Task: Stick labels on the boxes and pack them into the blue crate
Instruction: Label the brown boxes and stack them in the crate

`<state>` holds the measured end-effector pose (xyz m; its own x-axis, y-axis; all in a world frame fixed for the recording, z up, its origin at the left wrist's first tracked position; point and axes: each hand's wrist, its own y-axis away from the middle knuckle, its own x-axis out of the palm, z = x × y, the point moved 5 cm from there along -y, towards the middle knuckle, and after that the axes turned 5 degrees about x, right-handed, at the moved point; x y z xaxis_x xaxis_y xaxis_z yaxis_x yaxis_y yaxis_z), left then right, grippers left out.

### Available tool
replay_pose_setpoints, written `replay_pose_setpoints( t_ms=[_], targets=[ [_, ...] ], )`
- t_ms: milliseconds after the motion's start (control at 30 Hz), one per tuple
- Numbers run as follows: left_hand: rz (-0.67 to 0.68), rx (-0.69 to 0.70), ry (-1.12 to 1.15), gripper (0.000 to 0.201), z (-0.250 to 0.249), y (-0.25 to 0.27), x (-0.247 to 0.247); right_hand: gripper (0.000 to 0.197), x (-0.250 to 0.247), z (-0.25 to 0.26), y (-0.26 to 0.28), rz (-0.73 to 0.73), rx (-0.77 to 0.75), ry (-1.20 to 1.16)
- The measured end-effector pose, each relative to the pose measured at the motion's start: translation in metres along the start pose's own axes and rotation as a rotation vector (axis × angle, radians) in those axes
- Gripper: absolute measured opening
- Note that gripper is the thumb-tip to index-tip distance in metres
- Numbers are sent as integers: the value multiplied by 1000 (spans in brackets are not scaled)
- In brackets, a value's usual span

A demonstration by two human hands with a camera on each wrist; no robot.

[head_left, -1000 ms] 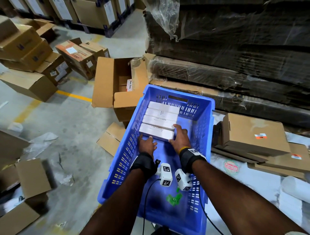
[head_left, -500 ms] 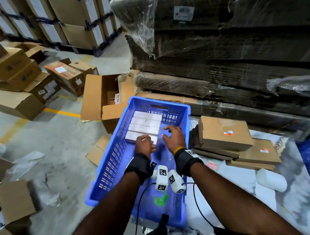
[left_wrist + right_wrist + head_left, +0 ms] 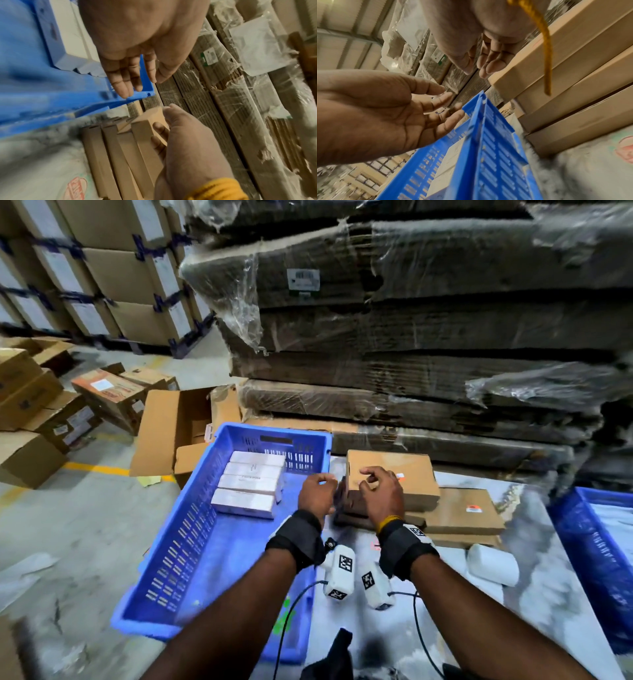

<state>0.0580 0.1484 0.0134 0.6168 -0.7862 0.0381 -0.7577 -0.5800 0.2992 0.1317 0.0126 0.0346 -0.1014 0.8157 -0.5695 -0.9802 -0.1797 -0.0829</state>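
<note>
— What are my hands doing right now?

— Your left hand (image 3: 317,493) hangs over the right rim of the blue crate (image 3: 191,546), centre of the head view. Its fingers (image 3: 126,79) are loosely extended and hold nothing. Your right hand (image 3: 382,496) sits just beside it, over the near left corner of the top cardboard box (image 3: 404,474), fingers curled round that corner; the left wrist view shows fingertips against the box face.

— And I see the packed ones where?

— Four white boxes (image 3: 251,486) lie side by side in a row at the crate's far left, touching each other. The rest of the crate floor is bare blue plastic.

— What's under the box I'm gripping?

— A stack of flat cardboard boxes (image 3: 459,515), right of centre, carrying small orange-and-white labels (image 3: 472,508). A white roll (image 3: 491,565) lies near them, lower right.
</note>
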Motion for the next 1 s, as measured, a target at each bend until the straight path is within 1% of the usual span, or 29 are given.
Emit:
replay_pose_setpoints(
  t_ms=[67, 167, 300, 467, 567, 667, 800, 900, 1000],
  targets=[
    [7, 11, -51, 5, -3, 2, 19, 24, -20, -12, -4, -29, 22, -5],
    [-4, 25, -151, 10, -4, 3, 47, 23, -49, -33, -8, -71, 68, 24],
    [-60, 44, -322, 35, -5, 2, 65, 24, -73, -54, -15, -117, 128, 52],
    [-107, 13, -406, 50, -7, -4, 74, 31, -87, -71, -20, -151, 183, 152],
    [-99, -1, -423, 55, 0, -14, 73, 39, -90, -78, -22, -137, 212, 199],
    [-71, -27, -442, 58, 3, -18, 71, 42, -89, -85, -26, -97, 246, 200],
    [-38, -32, -437, 54, 1, -18, 69, 45, -87, -95, -30, -37, 328, 142],
    [-20, -55, -443, 53, 12, -30, 70, 52, -86, -101, -33, -9, 371, 57],
    [-15, -59, -454, 54, 22, -42, 69, 56, -88, -104, -36, 13, 399, 70]
  ],
)
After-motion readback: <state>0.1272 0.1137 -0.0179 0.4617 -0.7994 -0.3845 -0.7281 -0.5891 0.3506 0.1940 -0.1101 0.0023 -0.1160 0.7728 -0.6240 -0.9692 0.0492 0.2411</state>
